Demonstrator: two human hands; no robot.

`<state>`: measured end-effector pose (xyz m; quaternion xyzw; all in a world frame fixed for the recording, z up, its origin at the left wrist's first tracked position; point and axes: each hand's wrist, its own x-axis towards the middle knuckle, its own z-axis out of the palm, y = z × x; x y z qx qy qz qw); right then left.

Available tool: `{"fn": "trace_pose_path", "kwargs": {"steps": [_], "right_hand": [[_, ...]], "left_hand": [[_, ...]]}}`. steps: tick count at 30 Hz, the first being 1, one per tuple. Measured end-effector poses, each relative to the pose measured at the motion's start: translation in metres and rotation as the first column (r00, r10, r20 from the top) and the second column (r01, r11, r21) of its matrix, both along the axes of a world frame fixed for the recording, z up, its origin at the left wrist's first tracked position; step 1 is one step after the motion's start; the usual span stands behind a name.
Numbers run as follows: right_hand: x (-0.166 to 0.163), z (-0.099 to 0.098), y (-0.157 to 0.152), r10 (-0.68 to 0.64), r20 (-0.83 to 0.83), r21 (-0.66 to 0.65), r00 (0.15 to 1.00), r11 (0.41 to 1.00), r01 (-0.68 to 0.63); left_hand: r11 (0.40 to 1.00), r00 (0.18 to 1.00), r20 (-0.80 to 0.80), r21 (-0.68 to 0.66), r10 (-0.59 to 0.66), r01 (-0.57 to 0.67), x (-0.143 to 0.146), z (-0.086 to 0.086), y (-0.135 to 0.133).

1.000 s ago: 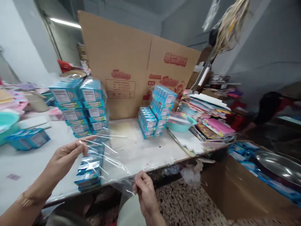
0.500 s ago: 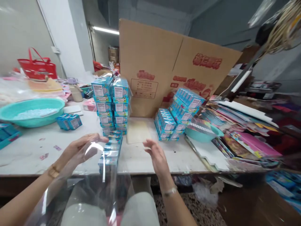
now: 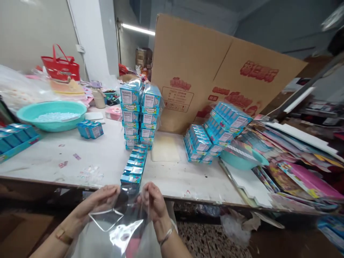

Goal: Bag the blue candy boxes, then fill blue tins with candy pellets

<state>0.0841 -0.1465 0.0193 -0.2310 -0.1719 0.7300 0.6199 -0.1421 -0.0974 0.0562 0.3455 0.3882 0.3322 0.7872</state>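
Both of my hands hold a clear plastic bag (image 3: 118, 224) at its top edge, just below the near edge of the white table (image 3: 102, 157). My left hand (image 3: 99, 200) pinches the bag's left side and my right hand (image 3: 152, 200) pinches its right side. Directly beyond them a row of small blue candy boxes (image 3: 134, 163) runs back to a tall wrapped stack of blue boxes (image 3: 139, 111).
A second pile of blue boxes (image 3: 215, 132) leans by a big cardboard sheet (image 3: 215, 79). Teal basins stand at the left (image 3: 52, 114) and at the right (image 3: 242, 157). Printed card sheets (image 3: 292, 161) cover the right side. A red basket (image 3: 60, 68) stands far left.
My hands drew back from above the table to below its near edge and came together, both closing on the bag's top. The view swung left.
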Motion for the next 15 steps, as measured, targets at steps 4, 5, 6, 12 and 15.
{"fn": "trace_pose_path", "kwargs": {"steps": [4, 5, 6, 12, 15], "right_hand": [[-0.007, -0.005, 0.034, -0.086, 0.204, 0.015, 0.975, 0.996, 0.084], [-0.009, -0.01, 0.038, -0.126, 0.253, 0.012, 0.959, 0.992, 0.127], [-0.01, -0.018, 0.04, -0.159, 0.293, 0.004, 0.943, 0.986, 0.165], [-0.027, -0.064, 0.024, -0.307, 0.612, 0.144, 0.729, 0.949, 0.279], [-0.039, -0.061, 0.022, -0.39, 0.703, 0.212, 0.595, 0.913, 0.348]], "left_hand": [[0.99, 0.99, -0.098, 0.112, 0.101, -0.09, -0.001, -0.01, 0.029], [0.982, 0.983, -0.126, 0.149, 0.135, -0.116, 0.001, -0.013, 0.034], [0.975, 0.975, -0.153, 0.177, 0.16, -0.133, 0.005, -0.018, 0.036], [0.892, 0.905, -0.2, 0.345, 0.375, -0.294, 0.027, -0.062, 0.019], [0.829, 0.85, -0.195, 0.407, 0.489, -0.384, 0.037, -0.072, 0.012]]}}
